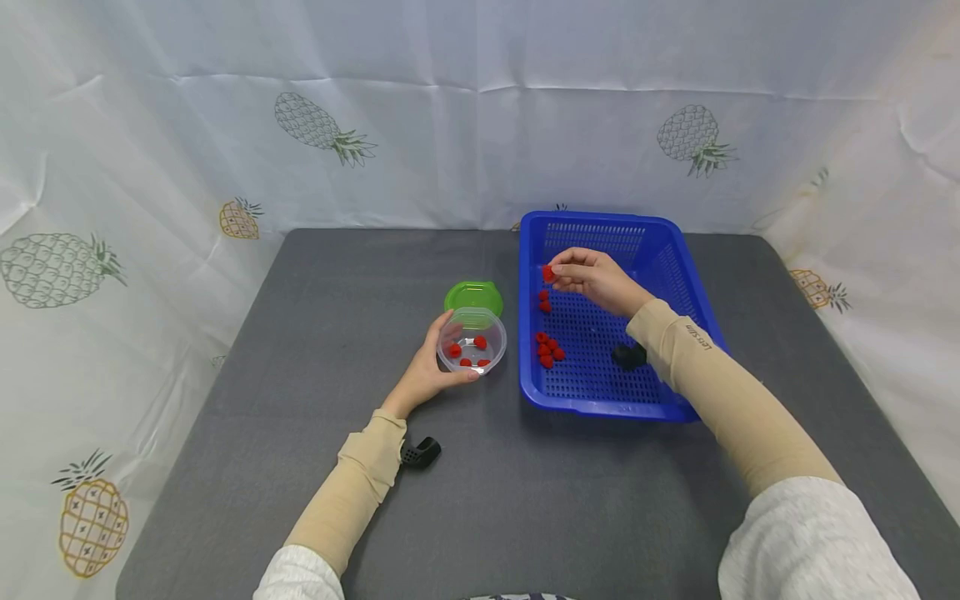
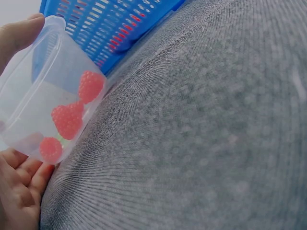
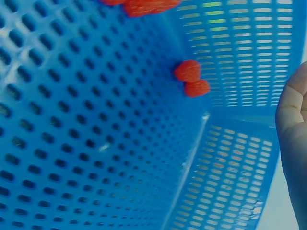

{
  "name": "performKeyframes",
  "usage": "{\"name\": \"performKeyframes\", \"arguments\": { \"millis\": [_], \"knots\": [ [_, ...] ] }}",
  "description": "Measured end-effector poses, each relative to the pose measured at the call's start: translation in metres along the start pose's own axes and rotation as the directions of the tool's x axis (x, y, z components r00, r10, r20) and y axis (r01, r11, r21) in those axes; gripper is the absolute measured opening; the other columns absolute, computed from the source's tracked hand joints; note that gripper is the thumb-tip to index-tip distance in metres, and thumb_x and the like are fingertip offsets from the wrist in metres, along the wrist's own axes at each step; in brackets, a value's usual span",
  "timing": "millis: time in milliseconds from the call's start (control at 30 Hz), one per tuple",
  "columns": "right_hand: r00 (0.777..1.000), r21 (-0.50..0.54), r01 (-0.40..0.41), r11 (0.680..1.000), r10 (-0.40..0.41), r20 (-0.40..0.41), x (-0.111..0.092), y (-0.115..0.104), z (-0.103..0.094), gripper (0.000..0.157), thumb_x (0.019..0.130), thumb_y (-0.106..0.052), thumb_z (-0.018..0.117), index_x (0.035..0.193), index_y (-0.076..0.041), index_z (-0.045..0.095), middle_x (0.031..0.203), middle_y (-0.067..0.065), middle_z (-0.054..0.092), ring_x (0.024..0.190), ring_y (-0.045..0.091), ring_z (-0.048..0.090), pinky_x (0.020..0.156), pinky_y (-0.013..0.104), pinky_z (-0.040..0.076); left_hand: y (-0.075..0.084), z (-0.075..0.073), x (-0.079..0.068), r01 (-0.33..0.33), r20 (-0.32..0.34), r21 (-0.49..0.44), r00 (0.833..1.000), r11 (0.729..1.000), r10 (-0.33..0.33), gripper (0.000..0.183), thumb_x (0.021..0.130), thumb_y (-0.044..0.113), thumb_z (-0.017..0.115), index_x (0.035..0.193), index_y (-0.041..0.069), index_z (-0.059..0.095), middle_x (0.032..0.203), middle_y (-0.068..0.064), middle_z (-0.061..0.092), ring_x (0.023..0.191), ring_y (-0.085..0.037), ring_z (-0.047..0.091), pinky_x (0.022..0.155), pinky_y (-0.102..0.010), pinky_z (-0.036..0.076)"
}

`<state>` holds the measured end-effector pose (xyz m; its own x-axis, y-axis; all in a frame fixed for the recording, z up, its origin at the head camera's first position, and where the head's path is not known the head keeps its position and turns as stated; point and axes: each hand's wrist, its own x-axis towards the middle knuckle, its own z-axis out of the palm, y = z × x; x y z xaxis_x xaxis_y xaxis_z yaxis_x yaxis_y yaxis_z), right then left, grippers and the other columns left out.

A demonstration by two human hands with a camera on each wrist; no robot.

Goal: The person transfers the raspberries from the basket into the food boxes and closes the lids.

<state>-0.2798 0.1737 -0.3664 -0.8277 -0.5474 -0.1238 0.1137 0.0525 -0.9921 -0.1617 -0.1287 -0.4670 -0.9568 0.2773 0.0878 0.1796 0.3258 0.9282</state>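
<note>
My left hand holds a small clear plastic tub, thumb at its near rim and fingers round the far side. Several raspberries lie on the tub's bottom. Over the blue basket, my right hand pinches a single raspberry between thumb and fingertips. Inside the basket, two raspberries sit by the left wall, and a cluster of raspberries lies nearer the front. In the right wrist view only part of the right hand shows, at the right edge; the pinched raspberry is out of sight there.
A green lid lies on the grey table just behind the tub. Dark objects sit in the basket near the right forearm. Beside the left wrist is a black perforated piece. A pineapple-print curtain hangs behind the table.
</note>
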Motion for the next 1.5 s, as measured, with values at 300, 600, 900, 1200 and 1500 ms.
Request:
{"name": "performKeyframes", "arguments": {
  "millis": [300, 600, 900, 1200, 1500],
  "knots": [
    [0.998, 0.013, 0.048, 0.999, -0.049, 0.036, 0.012, -0.018, 0.015, 0.011, 0.093, -0.014, 0.057, 0.101, -0.012, 0.063, 0.095, -0.002, 0.067, 0.086, 0.014, 0.062, 0.081, 0.025, 0.052, 0.031, -0.005, -0.008, 0.0, 0.023, -0.009, 1.0, 1.0, 0.0, 0.099, 0.075, 0.015, 0.076, 0.148, 0.007, 0.011, 0.147, -0.023, 0.032, 0.137, -0.036, 0.032, 0.112, -0.057, 0.022],
    [0.993, -0.07, 0.03, 0.997, -0.022, 0.113, 0.031, -0.027, 0.037, 0.013, 0.091, -0.016, 0.059, 0.103, -0.012, 0.064, 0.093, -0.002, 0.064, 0.072, 0.016, 0.056, 0.077, 0.029, 0.05, -0.003, 0.001, 0.001, -0.006, 0.001, 0.002, 1.0, 1.0, 0.006, 0.101, 0.073, 0.025, 0.079, 0.149, 0.026, 0.012, 0.149, -0.01, 0.035, 0.138, -0.025, 0.034, 0.113, -0.053, 0.023],
    [0.982, -0.285, 0.054, 0.957, 0.0, 0.187, 0.039, -0.037, 0.062, 0.025, 0.09, -0.028, 0.062, 0.107, -0.011, 0.064, 0.081, -0.002, 0.061, 0.057, 0.015, 0.043, 0.056, 0.033, 0.037, -0.004, 0.0, 0.003, -0.006, 0.016, -0.018, 1.0, 1.0, 0.006, 0.103, 0.073, 0.03, 0.079, 0.149, 0.021, 0.01, 0.148, -0.008, 0.034, 0.138, -0.024, 0.034, 0.113, -0.052, 0.025],
    [0.954, -0.465, 0.032, 0.885, 0.112, 0.279, 0.052, -0.034, 0.086, 0.02, 0.091, -0.028, 0.06, 0.103, -0.013, 0.066, 0.069, 0.001, 0.058, 0.051, 0.018, 0.045, 0.045, 0.03, 0.036, -0.007, -0.002, 0.001, -0.001, 0.034, -0.05, 0.999, 0.999, 0.002, 0.103, 0.075, 0.019, 0.077, 0.15, 0.025, 0.007, 0.15, -0.01, 0.031, 0.139, -0.027, 0.031, 0.113, -0.053, 0.024],
    [0.875, -0.707, 0.081, 0.703, 0.289, 0.388, 0.066, -0.026, 0.115, 0.014, 0.092, -0.017, 0.058, 0.099, -0.009, 0.066, 0.094, 0.012, 0.067, 0.073, 0.024, 0.062, 0.065, 0.032, 0.054, -0.005, -0.003, 0.001, 0.036, 0.043, -0.076, 0.999, 0.996, -0.033, 0.1, 0.076, 0.02, 0.077, 0.148, 0.035, 0.008, 0.152, -0.004, 0.025, 0.137, -0.026, 0.032, 0.111, -0.052, 0.027]
  ]
}}
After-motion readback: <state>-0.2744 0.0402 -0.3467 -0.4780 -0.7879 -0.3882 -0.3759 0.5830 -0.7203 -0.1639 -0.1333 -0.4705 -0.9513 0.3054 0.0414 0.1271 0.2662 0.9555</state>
